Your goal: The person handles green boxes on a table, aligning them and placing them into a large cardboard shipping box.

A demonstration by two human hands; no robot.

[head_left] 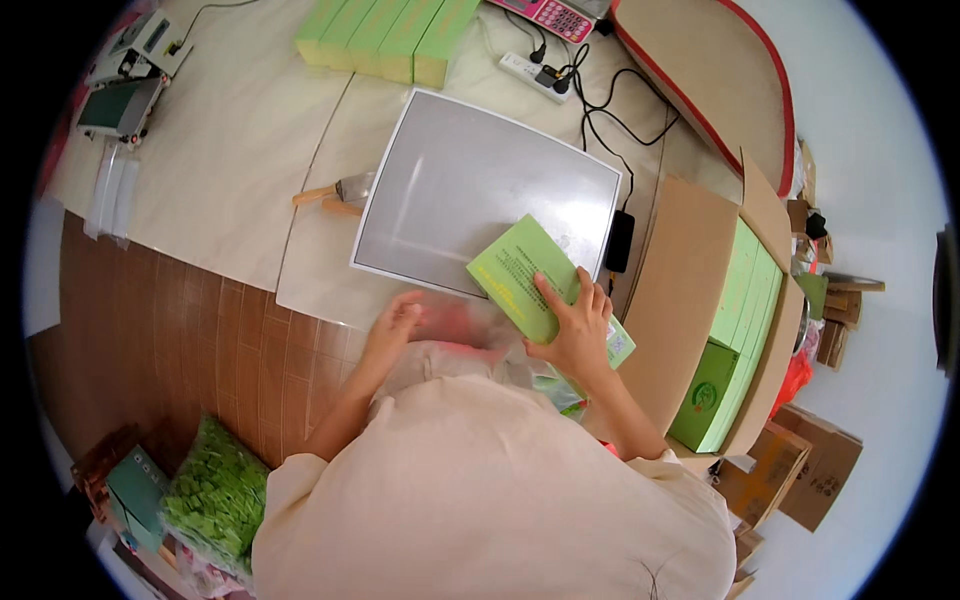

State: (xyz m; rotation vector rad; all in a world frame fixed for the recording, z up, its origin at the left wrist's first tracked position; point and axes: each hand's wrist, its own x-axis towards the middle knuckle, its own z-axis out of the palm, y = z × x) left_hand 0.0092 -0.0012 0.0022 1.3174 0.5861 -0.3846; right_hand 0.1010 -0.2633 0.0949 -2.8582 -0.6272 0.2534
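Note:
My right hand [575,322] grips a flat green box [527,275] with small dark and yellow print. The box is tilted over the near right edge of a grey panel [480,170] with a white rim; whether they touch I cannot tell. By the panel's near left corner, my left hand [392,325] has loosely bent fingers, with nothing visible in them. Between my hands, over my lap, is a blurred greyish and red patch that I cannot make out. Under my right wrist shows part of another item, pale green and white [619,343].
To my right an open cardboard box [668,290] holds several green boxes [748,290]. A row of green boxes [385,40] stands beyond the panel. A wooden-handled scraper [352,188], power strip [535,77], and black cables [605,108] lie around it. A bag of green pieces [215,490] is at lower left.

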